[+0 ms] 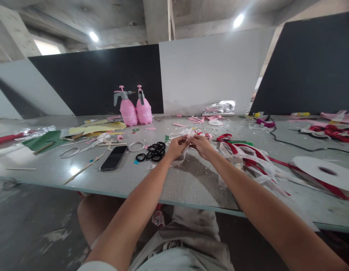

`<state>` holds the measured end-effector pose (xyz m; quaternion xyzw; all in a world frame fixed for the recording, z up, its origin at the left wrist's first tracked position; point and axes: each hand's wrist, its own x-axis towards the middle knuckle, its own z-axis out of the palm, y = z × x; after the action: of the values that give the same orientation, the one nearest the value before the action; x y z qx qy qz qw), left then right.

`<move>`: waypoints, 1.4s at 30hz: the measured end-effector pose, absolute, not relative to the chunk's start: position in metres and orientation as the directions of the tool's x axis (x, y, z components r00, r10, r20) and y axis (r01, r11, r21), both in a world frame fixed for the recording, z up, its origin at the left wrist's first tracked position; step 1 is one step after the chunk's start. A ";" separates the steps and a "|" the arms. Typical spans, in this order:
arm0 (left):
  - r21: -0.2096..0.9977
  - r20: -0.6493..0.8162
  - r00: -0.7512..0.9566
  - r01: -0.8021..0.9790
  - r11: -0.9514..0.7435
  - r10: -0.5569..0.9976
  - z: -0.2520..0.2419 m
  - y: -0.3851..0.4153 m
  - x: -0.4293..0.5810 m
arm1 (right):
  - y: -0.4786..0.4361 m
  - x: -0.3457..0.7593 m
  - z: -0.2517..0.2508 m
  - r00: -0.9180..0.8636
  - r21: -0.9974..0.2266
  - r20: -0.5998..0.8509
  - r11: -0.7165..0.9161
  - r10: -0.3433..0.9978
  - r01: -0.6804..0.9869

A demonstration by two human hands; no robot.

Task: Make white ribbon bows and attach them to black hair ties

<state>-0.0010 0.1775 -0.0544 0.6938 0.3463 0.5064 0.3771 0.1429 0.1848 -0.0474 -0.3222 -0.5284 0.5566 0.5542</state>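
Above the middle of the table, my left hand [177, 147] and my right hand [201, 146] meet, fingers pinched together on a white ribbon [190, 133]. Part of the ribbon is gathered between the fingertips, and a loop hangs below my left hand. The fingers partly hide how it is folded. Left of my left hand lies a pile of black hair ties [156, 151]. To the right of my right hand, red and white ribbons [255, 160] lie in a loose tangle.
A phone [114, 158] lies left of the hair ties. Two pink spray bottles [128, 113] stand at the back. A large white ribbon spool [329, 171] lies at right, near a black cord [298, 147]. Thin sticks [83, 169] and scraps litter the left side.
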 end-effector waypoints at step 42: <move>0.894 0.444 -0.126 -0.010 -0.448 0.887 -0.047 0.188 -0.017 | 0.223 0.224 -0.033 0.616 -0.866 0.202 0.433 0.761 -0.250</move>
<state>-0.0171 0.1879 -0.0468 0.5608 0.3913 0.6401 0.3504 0.2240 0.2231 -0.0333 -0.4262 -0.3000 0.3195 0.7914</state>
